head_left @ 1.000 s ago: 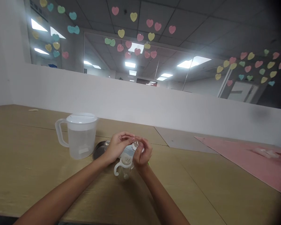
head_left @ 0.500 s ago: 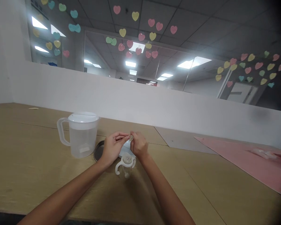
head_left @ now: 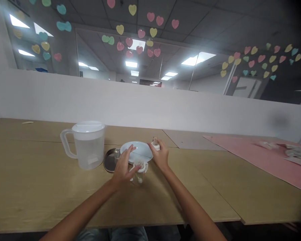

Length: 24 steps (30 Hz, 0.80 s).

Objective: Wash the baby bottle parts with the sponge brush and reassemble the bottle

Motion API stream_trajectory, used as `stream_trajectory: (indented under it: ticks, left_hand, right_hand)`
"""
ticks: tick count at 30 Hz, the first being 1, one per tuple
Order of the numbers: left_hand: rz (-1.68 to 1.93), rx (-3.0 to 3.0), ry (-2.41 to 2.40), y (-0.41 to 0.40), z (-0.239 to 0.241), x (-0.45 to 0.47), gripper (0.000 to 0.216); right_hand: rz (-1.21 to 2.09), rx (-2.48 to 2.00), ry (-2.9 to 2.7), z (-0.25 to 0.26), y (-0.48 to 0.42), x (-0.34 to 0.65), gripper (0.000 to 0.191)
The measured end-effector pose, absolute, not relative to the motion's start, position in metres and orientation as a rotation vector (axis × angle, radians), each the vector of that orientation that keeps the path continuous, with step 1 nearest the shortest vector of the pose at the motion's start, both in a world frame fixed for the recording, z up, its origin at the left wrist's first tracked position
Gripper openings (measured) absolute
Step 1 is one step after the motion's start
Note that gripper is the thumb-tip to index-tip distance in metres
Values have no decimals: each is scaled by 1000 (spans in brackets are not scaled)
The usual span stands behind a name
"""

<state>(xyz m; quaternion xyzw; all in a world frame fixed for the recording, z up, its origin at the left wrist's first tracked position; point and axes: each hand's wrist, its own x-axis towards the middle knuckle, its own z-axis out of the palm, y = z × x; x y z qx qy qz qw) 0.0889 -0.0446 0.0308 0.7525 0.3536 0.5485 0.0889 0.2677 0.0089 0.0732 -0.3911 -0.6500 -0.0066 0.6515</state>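
Observation:
My right hand (head_left: pixel 161 156) is closed round a baby bottle nipple (head_left: pixel 155 143) with a white collar, held up by the right rim of a white plate (head_left: pixel 144 152). The nipple's tip points upward. Below the plate a clear baby bottle (head_left: pixel 139 179) with white side handles stands upright on the table. My left hand (head_left: pixel 123 169) is at the bottle's left side, fingers spread and thumb stretched across near its top. I cannot tell whether it touches the bottle.
A lidded, translucent pitcher (head_left: pixel 89 147) stands to the left. Beside it lies a round metal tray (head_left: pixel 109 164) with a small clear cap-like thing (head_left: pixel 117 154) at its edge. A pink mat (head_left: pixel 251 154) covers the table's right side. A white wall (head_left: pixel 140 103) rises behind.
My hands were together above the bottle and have parted. The right one now shows the nipple, farther right; the left has come down beside the bottle. The clear cap-like thing now shows on the tray.

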Motion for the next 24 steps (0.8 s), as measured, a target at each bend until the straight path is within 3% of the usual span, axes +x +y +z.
stream_trajectory:
  ticks: [7,14,24]
  left_hand:
    - [1573,2294,1209,-42,-7,96,93]
    - [1618,2351,1245,-38,-9,99,74]
    - [1626,2390,1276,-37,-9,92,68]
  right_hand:
    - [257,-748,-1468,44,-5,245,31]
    - [92,-729,-1556,34,-18,232,26]
    - [151,-768,-1718,28,-20,225,18]
